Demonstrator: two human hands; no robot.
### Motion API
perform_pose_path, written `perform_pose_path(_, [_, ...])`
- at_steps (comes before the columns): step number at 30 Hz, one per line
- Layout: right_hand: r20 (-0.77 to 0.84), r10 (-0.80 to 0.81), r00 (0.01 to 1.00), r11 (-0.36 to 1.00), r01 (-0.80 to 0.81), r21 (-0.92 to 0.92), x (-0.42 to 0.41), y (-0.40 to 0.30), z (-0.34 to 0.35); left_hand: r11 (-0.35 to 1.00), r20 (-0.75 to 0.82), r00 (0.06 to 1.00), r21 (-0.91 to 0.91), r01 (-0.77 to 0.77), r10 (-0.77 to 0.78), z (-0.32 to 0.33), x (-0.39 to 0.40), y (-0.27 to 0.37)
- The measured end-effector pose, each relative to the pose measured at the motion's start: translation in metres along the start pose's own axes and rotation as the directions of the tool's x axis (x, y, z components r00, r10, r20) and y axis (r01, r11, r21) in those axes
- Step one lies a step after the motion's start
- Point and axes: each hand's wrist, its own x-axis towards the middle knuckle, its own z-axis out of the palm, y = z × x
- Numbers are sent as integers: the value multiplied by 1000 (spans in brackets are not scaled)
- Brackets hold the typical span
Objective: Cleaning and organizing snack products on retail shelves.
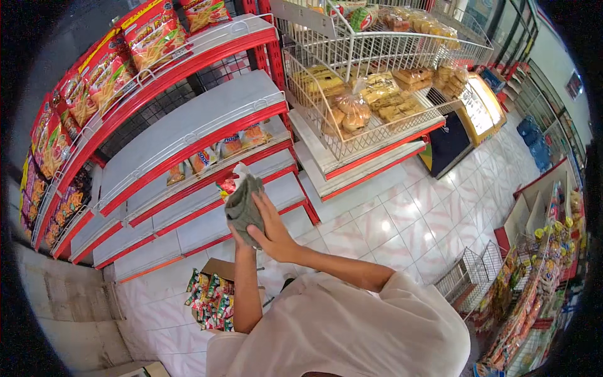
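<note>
A grey cloth (244, 214) is held up in front of the shelves, between both hands. My right hand (273, 231) lies over the cloth with its fingers stretched along it and the thumb pressed to its near side. Below and behind the cloth, my left hand (239, 238) is mostly hidden and supports it. Past the cloth's upper end sticks a red, yellow and white snack packet (229, 184), partly covered; the fingers gripping it are out of sight.
Red-edged shelves (188, 136) stand ahead, with small snack packets (203, 159) on one level and large snack bags (153, 35) on top. Wire baskets (386, 122) hold wrapped bread at right. An open carton (219, 268) with packets sits on the tiled floor (391, 221). Behind right is a snack rack (527, 292).
</note>
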Motion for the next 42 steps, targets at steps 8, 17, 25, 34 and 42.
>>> perform_pose_path(8, [-4,-51,999,988,50,-147,16,10,-14,988,-10,989,-38,-151,150,19,-4,-15])
perform_pose_path(17, [112,-66,991,934,101,-343,34,3,-37,993,-83,992,77,-93,99,20,-2,-32])
perform_pose_path(25, [163,-164,973,961,194,-196,10,14,-37,955,233,962,-223,194,-141,40,-2,6])
perform_pose_path(34, [67,-14,998,996,19,-81,-5,-2,-13,978,-116,988,-169,-118,99,24,-6,-4])
perform_pose_path(42, [-15,330,944,895,-308,323,19,32,3,988,-197,968,56,-146,154,36,-11,-11])
